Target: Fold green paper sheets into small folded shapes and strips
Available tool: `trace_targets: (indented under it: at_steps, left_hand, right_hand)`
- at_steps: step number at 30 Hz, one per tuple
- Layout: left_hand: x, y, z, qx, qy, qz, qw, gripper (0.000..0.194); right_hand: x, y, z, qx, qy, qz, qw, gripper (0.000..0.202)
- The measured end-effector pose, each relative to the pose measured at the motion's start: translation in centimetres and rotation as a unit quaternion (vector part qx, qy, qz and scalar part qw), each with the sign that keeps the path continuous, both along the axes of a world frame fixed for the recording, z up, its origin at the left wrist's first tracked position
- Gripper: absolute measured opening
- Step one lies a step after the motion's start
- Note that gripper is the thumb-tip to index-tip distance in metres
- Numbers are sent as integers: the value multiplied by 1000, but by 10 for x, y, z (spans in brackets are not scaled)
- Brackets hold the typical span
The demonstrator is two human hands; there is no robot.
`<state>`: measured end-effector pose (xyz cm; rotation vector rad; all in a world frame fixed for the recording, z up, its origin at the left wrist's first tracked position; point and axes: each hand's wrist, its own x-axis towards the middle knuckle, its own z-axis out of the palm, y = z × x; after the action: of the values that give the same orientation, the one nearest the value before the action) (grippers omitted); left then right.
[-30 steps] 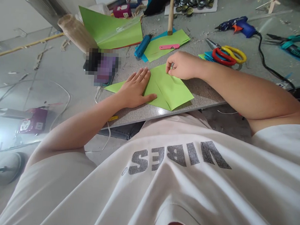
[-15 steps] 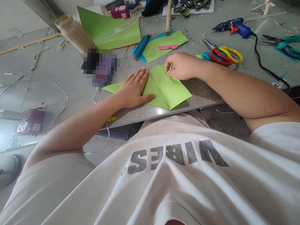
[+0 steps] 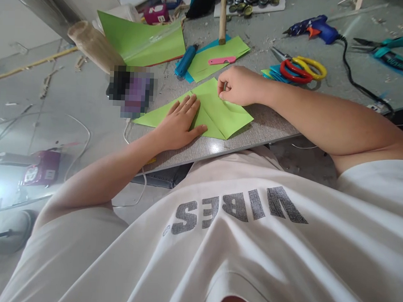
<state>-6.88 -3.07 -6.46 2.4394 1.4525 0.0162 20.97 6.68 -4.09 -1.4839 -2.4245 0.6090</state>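
A light green sheet of paper (image 3: 234, 119) with a crease across it lies near the table's front edge. My left hand (image 3: 179, 123) rests flat on its left part, fingers stretched out and thumb apart. Over the upper right part, my right hand (image 3: 239, 86) is closed, its fingers curled and thumb tip close to the index finger, touching or just above the paper. What it holds, if anything, is hidden. Just beyond the sheet, a pink folding cutter (image 3: 222, 60) lies on another green sheet (image 3: 205, 70), beside a blue tool (image 3: 186, 61).
Scissors (image 3: 301, 71) with red and yellow handles lie right of my right hand. Farther right are a blue glue gun (image 3: 313, 30) and teal-handled pliers (image 3: 393, 52). A large green folded sheet (image 3: 152, 44) and a wooden piece (image 3: 94, 46) are at the back left, a wooden handle (image 3: 222, 20) behind.
The right part of the green sheet lies flatter, and the slit-like gap along the crease has narrowed. My right hand has shifted slightly left; my left hand stays flat.
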Motion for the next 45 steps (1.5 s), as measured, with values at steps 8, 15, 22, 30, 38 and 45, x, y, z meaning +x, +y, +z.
trace_targets:
  at_steps: [8,15,22,30,38,45]
  left_hand:
    - [-3,6,-3,-6,36,8,999,138]
    - [-1,5,-3,-2,39,5,999,137]
    - [-3,7,-4,-5,29,13,999,137]
    - [-4,9,-4,-18,25,21,999,144]
    - [-2,8,-3,-8,35,18,999,139]
    - [0,7,-2,-16,31,25,999,140]
  right_hand:
    - [-1,-6,2,-7,-7,6,1000,11]
    - [-1,-8,3,-12,-20,21,999,20]
    - [2,-9,18,-35,-34,-14,999,27]
    - [17,-4,33,-141,-39,69,987,22]
    - [15,-2,33,-131,-86,96,983,16]
    - [21,-2,41,-245,-87,76,963,13]
